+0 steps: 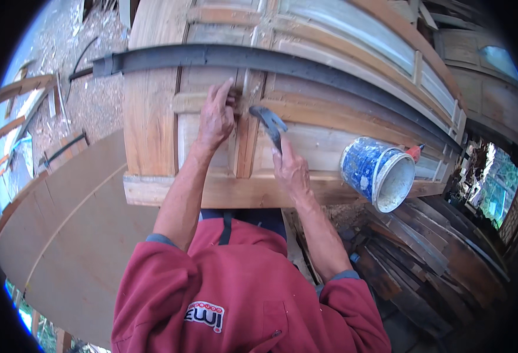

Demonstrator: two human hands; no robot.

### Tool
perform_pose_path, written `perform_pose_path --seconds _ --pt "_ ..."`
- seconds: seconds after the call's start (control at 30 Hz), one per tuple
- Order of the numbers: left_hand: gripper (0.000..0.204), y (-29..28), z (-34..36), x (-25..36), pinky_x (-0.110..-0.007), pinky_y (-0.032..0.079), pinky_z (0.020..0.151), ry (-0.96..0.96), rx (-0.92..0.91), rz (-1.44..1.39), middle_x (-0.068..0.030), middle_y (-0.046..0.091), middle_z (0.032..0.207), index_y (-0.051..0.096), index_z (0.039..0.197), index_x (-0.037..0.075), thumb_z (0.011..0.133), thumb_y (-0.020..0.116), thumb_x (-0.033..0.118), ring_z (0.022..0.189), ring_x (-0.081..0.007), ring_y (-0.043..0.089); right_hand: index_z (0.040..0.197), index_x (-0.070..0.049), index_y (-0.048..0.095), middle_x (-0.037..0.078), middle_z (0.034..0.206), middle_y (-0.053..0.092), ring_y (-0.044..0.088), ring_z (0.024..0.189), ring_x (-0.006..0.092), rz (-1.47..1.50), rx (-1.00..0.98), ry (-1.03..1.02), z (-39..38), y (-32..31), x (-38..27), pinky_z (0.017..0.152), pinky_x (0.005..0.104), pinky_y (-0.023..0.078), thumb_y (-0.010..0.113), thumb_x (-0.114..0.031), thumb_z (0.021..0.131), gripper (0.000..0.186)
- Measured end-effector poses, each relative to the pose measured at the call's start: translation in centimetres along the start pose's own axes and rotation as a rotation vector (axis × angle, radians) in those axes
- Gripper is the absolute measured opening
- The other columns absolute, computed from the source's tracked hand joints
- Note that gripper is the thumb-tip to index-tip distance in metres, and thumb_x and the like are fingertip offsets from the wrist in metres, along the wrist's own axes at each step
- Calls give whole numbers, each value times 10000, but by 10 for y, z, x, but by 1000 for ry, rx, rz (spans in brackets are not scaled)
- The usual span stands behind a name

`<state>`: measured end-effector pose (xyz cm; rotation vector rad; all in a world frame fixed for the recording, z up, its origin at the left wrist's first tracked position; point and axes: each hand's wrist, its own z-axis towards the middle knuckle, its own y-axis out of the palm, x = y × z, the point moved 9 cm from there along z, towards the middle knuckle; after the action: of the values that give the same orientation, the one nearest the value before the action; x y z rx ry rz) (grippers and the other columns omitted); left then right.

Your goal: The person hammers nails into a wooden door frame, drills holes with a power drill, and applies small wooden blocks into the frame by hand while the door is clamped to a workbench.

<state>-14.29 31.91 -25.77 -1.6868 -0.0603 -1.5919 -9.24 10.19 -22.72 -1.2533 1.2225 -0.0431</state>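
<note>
A panelled wooden door (153,129) lies flat in front of me. My right hand (292,170) grips a claw hammer (269,123) by its handle, its head just above a wooden rail of the door. To the left of the hammer head, my left hand (216,116) is over a short crosspiece (189,103), fingers bent together near its right end. Whatever those fingers may pinch is too small or hidden to make out. A long dark bar (224,56) stretches across the door beyond both hands.
A blue bucket smeared with white (362,167) sits near the door's front edge at right, with a red-orange object (415,152) behind it. Stacked boards (423,259) lie below right. A large brown panel (77,235) stands at left, and wood scraps (53,103) litter the ground.
</note>
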Motion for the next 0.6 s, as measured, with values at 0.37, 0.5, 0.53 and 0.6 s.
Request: perform_pose_path --seconds 0.37,0.5,0.53,0.6 --pt "324 84 52 220 -359 547 826 201 -293 -291 -151 641 1101 662 1203 41 897 609 -50 907 -260 671 1064 -61 538 272 776 652 640 765 514 59 -315 470 -133 -43 61 689 584 490 638 -355 936 335" --pt "262 163 32 332 -393 558 795 492 -651 -451 -154 687 1040 679 1157 29 914 601 -31 892 -307 698 1111 -69 569 289 785 656 634 805 524 129 -224 408 -151 -41 70 715 585 490 635 -394 936 375" --pt "254 191 21 349 -415 556 798 542 -761 -424 -164 687 1041 678 1155 28 915 605 -13 902 -331 698 1120 -65 563 296 797 659 632 814 528 153 -245 379 -154 -42 71 735 596 487 636 -396 935 387" --pt "217 239 3 378 -465 547 806 649 -970 -352 -199 692 1007 676 1111 17 904 611 29 923 -391 686 1129 -55 544 312 808 657 629 823 537 210 -277 338 -156 -53 66 769 619 468 645 -388 930 401"
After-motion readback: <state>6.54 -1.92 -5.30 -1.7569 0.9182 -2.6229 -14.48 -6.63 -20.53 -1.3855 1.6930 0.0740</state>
